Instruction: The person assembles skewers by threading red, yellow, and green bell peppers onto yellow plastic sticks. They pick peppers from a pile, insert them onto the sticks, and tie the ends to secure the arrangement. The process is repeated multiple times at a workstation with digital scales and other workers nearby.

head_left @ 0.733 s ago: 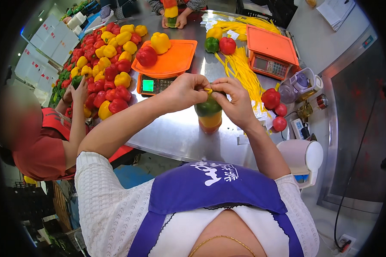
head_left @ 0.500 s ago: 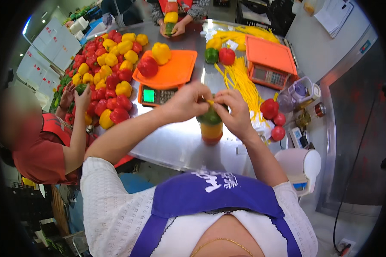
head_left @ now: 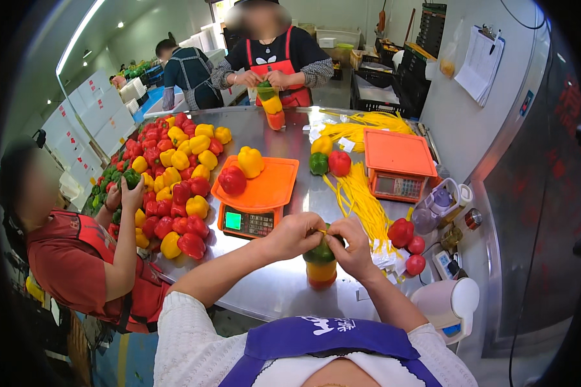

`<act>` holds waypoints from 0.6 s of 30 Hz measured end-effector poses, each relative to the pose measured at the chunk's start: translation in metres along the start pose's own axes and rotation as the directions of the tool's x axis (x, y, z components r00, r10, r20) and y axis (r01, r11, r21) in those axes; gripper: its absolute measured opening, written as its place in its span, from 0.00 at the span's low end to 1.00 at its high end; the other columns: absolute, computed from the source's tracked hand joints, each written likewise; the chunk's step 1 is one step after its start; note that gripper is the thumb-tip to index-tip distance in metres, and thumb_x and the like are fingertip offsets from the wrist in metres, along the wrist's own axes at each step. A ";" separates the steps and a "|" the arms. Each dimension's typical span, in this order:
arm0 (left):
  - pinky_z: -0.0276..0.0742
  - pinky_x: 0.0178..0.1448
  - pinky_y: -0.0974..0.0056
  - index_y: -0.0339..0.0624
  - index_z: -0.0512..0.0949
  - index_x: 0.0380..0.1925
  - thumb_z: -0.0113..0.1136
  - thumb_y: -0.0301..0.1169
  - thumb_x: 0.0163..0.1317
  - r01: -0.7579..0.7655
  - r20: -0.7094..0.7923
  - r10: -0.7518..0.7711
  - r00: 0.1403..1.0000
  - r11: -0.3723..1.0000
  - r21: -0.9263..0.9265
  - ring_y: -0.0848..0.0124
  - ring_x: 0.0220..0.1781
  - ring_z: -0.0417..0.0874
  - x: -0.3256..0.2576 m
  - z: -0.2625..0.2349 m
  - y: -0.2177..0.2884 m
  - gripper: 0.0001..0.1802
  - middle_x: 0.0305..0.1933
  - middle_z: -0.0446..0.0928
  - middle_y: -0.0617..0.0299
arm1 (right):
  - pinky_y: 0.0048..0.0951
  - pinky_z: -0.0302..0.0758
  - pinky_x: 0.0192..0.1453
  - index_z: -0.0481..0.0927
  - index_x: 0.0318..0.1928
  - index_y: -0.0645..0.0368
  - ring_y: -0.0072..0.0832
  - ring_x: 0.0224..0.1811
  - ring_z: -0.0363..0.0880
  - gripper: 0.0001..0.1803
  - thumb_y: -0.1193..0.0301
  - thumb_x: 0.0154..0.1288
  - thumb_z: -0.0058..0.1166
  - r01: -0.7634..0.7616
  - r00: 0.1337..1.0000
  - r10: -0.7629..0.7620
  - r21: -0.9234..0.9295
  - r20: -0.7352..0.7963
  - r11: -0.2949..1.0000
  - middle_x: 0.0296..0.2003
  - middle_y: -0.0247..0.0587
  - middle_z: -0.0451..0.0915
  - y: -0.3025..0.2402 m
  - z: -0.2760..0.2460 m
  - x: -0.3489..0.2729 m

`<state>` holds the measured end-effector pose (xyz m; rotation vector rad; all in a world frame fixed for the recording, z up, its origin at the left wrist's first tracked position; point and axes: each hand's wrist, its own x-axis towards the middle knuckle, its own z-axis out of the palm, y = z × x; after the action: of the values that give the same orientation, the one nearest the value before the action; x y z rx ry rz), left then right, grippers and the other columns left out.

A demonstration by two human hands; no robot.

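A stack of bell peppers stands upright on the metal table before me: a green pepper on top, a yellow pepper under it, a red one at the bottom. My left hand and my right hand meet above the green pepper, fingers pinched. Between them shows a bit of thin yellow strip, its ends hidden in my fingers. Just beyond my left hand, an orange scale with a lit display bears a red pepper and a yellow pepper.
Piled peppers cover the table's left side, where a person in red handles a green pepper. Across the table another person holds a similar stack. Yellow strips, a second scale, a jug and a white container lie rightward.
The view has tilted up, so the table and my hands sit lower in it. My hands stay pinched above the stack. The person across has the stack upright at the table.
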<state>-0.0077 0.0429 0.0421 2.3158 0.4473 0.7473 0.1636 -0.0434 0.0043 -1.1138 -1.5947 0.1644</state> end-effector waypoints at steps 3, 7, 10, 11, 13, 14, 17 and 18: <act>0.77 0.34 0.60 0.36 0.77 0.32 0.62 0.23 0.56 0.031 -0.041 -0.033 0.999 0.998 -0.046 0.58 0.29 0.82 -0.001 0.005 0.002 0.05 0.29 0.78 0.51 | 0.37 0.69 0.43 0.76 0.30 0.60 0.40 0.36 0.73 0.06 0.80 0.52 0.59 -0.008 1.000 0.008 -0.004 -0.014 1.000 0.30 0.39 0.77 0.000 0.001 -0.002; 0.72 0.29 0.70 0.37 0.76 0.33 0.61 0.23 0.59 -0.035 -0.165 0.027 0.986 0.998 -0.046 0.77 0.25 0.75 -0.009 0.019 -0.011 0.04 0.25 0.73 0.62 | 0.36 0.69 0.39 0.77 0.30 0.60 0.39 0.33 0.73 0.04 0.80 0.54 0.59 -0.020 0.999 0.017 0.056 0.051 0.998 0.29 0.40 0.75 0.001 -0.004 0.002; 0.69 0.29 0.72 0.37 0.76 0.33 0.60 0.21 0.60 -0.024 -0.234 -0.008 0.972 0.990 -0.136 0.81 0.25 0.72 -0.012 0.030 -0.009 0.03 0.25 0.71 0.65 | 0.30 0.71 0.39 0.78 0.34 0.61 0.29 0.33 0.76 0.03 0.78 0.59 0.58 -0.171 0.964 0.134 0.148 0.230 0.974 0.31 0.36 0.78 0.016 -0.014 0.003; 0.71 0.30 0.70 0.37 0.77 0.33 0.60 0.21 0.60 -0.003 -0.235 -0.034 0.971 0.988 -0.157 0.77 0.26 0.74 -0.012 0.031 -0.008 0.03 0.26 0.72 0.62 | 0.28 0.72 0.39 0.79 0.36 0.62 0.26 0.35 0.77 0.04 0.77 0.60 0.58 -0.296 0.934 0.230 0.230 0.274 0.927 0.32 0.35 0.78 0.017 -0.016 0.005; 0.73 0.33 0.68 0.38 0.78 0.34 0.60 0.21 0.59 0.013 -0.254 -0.059 0.965 0.984 -0.178 0.70 0.27 0.77 -0.013 0.034 -0.007 0.04 0.29 0.74 0.59 | 0.24 0.73 0.40 0.80 0.41 0.62 0.19 0.37 0.77 0.06 0.76 0.64 0.57 -0.532 0.832 0.395 0.361 0.389 0.766 0.34 0.32 0.80 0.012 -0.022 0.015; 0.74 0.34 0.67 0.39 0.78 0.35 0.60 0.21 0.59 0.008 -0.269 -0.055 0.961 0.985 -0.174 0.68 0.28 0.78 -0.013 0.036 -0.006 0.04 0.30 0.74 0.58 | 0.20 0.73 0.43 0.79 0.45 0.63 0.14 0.40 0.76 0.10 0.75 0.65 0.58 -0.535 0.821 0.361 0.373 0.442 0.758 0.37 0.29 0.80 0.011 -0.024 0.020; 0.73 0.34 0.66 0.39 0.78 0.35 0.60 0.21 0.59 -0.040 -0.325 -0.018 0.946 0.984 -0.172 0.67 0.28 0.78 -0.011 0.039 -0.008 0.05 0.29 0.74 0.58 | 0.19 0.72 0.44 0.80 0.48 0.60 0.14 0.38 0.74 0.12 0.74 0.65 0.60 -0.564 0.786 0.330 0.387 0.523 0.730 0.37 0.27 0.79 0.019 -0.025 0.024; 0.73 0.34 0.67 0.39 0.77 0.35 0.59 0.20 0.60 -0.037 -0.326 -0.017 0.945 0.987 -0.159 0.70 0.28 0.77 -0.010 0.040 -0.007 0.04 0.29 0.74 0.59 | 0.19 0.72 0.44 0.80 0.48 0.60 0.13 0.38 0.74 0.12 0.73 0.65 0.61 -0.584 0.767 0.332 0.383 0.549 0.716 0.37 0.26 0.79 0.021 -0.026 0.026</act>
<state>0.0078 0.0239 0.0083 2.0474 0.4995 1.1384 0.1983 -0.0249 0.0187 -1.0458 -1.4628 1.2309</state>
